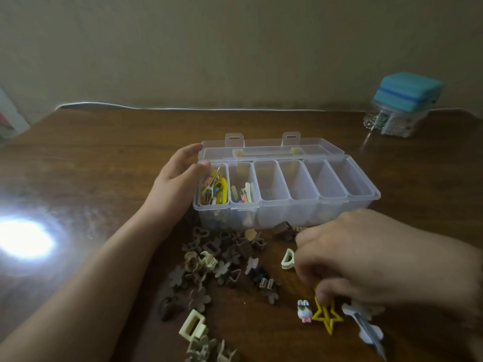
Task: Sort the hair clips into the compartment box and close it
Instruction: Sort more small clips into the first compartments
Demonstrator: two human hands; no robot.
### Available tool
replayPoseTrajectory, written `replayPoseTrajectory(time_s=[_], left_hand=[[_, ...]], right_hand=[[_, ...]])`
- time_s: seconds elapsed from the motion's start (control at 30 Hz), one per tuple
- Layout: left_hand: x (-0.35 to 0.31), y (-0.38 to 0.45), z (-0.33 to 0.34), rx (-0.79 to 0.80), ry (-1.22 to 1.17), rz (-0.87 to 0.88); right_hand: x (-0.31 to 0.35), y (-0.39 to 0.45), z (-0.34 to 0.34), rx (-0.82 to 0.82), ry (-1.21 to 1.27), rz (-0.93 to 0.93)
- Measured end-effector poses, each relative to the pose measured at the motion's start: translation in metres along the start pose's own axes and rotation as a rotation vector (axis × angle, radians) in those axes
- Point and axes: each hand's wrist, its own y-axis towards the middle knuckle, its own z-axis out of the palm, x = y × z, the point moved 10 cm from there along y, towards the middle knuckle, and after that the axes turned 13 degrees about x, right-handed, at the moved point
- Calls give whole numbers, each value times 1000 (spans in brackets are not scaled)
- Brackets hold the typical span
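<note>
A clear compartment box (347,195) stands open on the wooden table, its lid (271,148) folded back. Its two leftmost compartments hold colourful clips (215,189); the others look bare. My left hand (177,178) rests against the box's left end, thumb on the rim. In front of the box lies a pile of brown and beige hair clips (209,267). My right hand (366,259) is low at the right, its fingertips pinching a yellow star clip (326,316). A small bunny clip (304,310) and a white clip (366,327) lie beside it.
A clear jar with a teal lid (402,105) stands at the back right near the wall. A bright light reflection (23,237) glares on the table's left side. A beige D-shaped clip (287,258) lies alone by my right hand.
</note>
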Motion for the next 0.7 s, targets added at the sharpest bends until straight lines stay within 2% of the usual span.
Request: replayPoseTrajectory(time_s=[0.07, 0.17, 0.2, 0.27, 0.33, 0.37, 0.5, 0.7], left_hand=[[0, 0, -1, -4, -6, 0], [0, 1, 0, 7, -12, -4], [-1, 1, 0, 7, -15, -2], [-2, 1, 0, 6, -19, 3], [-3, 0, 1, 12, -20, 3], [-3, 0, 1, 15, -19, 2], [-3, -1, 0, 14, -12, 0], [-4, 0, 1, 26, -21, -6]], right_hand=[[-5, -3, -4, -2, 78, -45], [-3, -13, -21, -87, 402, -221], [-4, -17, -33, -204, 493, -286], [-11, -30, -64, -589, 552, -340], [-21, -38, -83, -937, 471, -234], [-23, -35, -88, -1028, 419, -156], [-27, -5, -82, -1058, 241, 68], [-41, -10, -81, -1086, 354, 80]])
